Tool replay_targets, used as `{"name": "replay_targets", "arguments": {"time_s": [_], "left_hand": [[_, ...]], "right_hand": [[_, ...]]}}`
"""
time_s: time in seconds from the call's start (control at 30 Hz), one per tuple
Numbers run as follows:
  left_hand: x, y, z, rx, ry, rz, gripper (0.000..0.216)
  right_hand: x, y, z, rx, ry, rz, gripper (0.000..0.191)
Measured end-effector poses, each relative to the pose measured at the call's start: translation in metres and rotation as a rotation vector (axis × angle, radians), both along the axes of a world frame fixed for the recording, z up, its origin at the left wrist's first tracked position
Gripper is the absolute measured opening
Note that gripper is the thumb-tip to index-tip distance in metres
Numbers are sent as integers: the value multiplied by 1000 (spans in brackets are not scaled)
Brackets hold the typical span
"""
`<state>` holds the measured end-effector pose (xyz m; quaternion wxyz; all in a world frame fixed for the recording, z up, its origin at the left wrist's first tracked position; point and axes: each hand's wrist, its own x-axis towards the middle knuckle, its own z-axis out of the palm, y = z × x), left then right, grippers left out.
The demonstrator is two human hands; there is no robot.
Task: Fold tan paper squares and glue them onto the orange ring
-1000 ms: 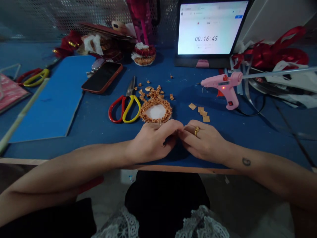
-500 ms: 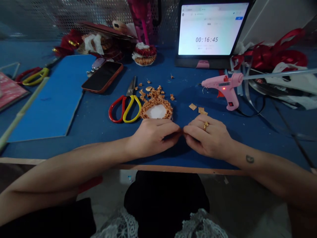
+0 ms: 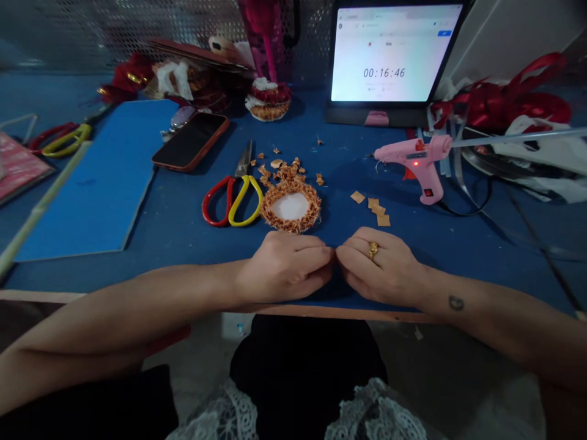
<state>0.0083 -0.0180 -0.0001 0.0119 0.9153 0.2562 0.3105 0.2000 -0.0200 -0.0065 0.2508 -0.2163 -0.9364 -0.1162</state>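
Observation:
My left hand and my right hand rest on the blue table near its front edge, fingertips pinched together and touching. Whatever they pinch is hidden between the fingers. My right hand wears a gold ring. Just beyond my left hand lies a round white disc ringed with small orange-brown paper bits. A few square orange-brown paper pieces lie just beyond my right hand. More loose scraps sit behind the disc.
Red-and-yellow scissors lie left of the disc. A pink glue gun stands at the right with its light on. A phone, a blue board, a tablet showing a timer and red ribbon lie further back.
Both hands have drawn slightly back toward the table's front edge, still pinched together. The disc now shows fully beyond my left hand. The timer went from 00:16:45 to 00:16:46.

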Motion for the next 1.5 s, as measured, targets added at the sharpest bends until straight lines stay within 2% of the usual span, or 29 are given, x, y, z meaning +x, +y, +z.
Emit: {"name": "replay_targets", "arguments": {"time_s": [0.2, 0.33, 0.47, 0.63, 1.03, 1.2, 1.5], "left_hand": [[0, 2, -1, 32, 7, -37, 13], [-1, 6, 1, 25, -40, -49, 5], [-1, 8, 3, -47, -21, -79, 9], [-1, 10, 3, -121, -41, -84, 11], [2, 10, 0, -100, -16, -62, 16], [5, 6, 0, -118, -62, -6, 17], [7, 5, -1, -92, -113, -2, 16]], "right_hand": [[3, 2, 2, -12, -5, 27, 11], [4, 5, 3, -63, 88, 7, 7], [5, 7, 4, -149, 167, -21, 4], [6, 8, 5, -190, 158, -40, 6], [-1, 7, 2, -163, 71, -17, 13], [-6, 5, -2, -130, 57, -55, 13], [-7, 3, -1, -67, 78, -77, 14]]}}
